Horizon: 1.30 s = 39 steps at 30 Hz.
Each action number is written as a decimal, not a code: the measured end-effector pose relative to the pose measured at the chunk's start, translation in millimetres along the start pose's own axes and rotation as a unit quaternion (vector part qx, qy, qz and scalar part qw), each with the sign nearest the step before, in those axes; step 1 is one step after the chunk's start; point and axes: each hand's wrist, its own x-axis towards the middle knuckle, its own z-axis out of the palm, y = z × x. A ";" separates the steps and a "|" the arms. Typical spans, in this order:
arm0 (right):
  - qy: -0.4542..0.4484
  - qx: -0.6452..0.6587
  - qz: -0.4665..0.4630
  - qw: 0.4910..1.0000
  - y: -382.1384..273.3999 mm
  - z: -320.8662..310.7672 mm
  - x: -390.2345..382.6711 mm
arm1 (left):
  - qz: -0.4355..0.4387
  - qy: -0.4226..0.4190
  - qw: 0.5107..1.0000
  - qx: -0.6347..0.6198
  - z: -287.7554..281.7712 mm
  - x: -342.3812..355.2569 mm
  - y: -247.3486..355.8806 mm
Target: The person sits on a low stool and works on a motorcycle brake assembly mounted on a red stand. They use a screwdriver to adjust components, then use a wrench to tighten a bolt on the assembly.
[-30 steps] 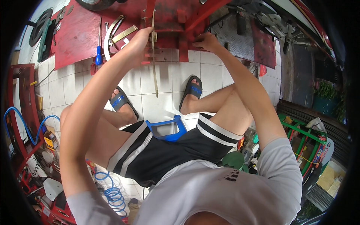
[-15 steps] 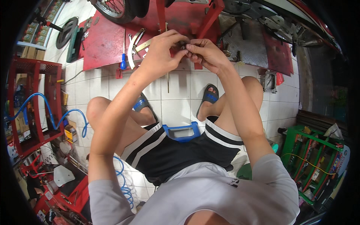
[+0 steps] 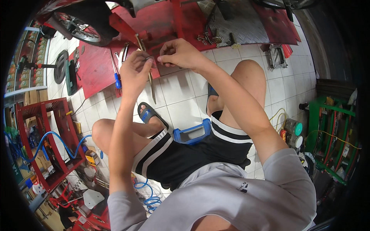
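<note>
Both my hands are raised over the red metal platform point(image 3: 100, 71). My left hand point(image 3: 137, 69) has its fingers curled around a small dark metal piece point(image 3: 149, 58), too small to identify. My right hand point(image 3: 179, 54) pinches just beside that piece, and what is between its fingertips is hidden. A long thin brass-coloured bar point(image 3: 153, 94) hangs upright behind my left hand. To the left lie a blue-handled screwdriver point(image 3: 117, 80) and curved pale metal parts point(image 3: 124, 52). Several loose bolts and fittings point(image 3: 206, 38) lie on the platform's right, near a cylindrical part point(image 3: 234, 41).
A motorbike wheel point(image 3: 83, 30) stands at upper left. A red rack point(image 3: 27, 115) with a blue hose point(image 3: 54, 134) is at left, a green rack point(image 3: 316, 127) at right. A blue stool point(image 3: 192, 133) sits between my legs on the tiled floor point(image 3: 173, 88).
My hands went from apart to together by half a second ago, then shifted left relative to the platform, with slightly more space between them now. The view has turned, showing more wheel.
</note>
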 end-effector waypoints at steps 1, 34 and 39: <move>0.005 -0.076 -0.025 0.997 1.8 -2.7 -0.8 | -0.004 0.003 1.000 -0.006 -1.9 0.1 0.7; 0.209 -0.536 0.154 0.804 165.6 -147.3 70.6 | -0.056 0.096 0.946 0.306 -90.6 18.6 13.3; 0.278 -0.537 0.185 0.774 177.2 -144.1 82.0 | -0.049 0.100 0.945 0.307 -94.3 20.8 -1.7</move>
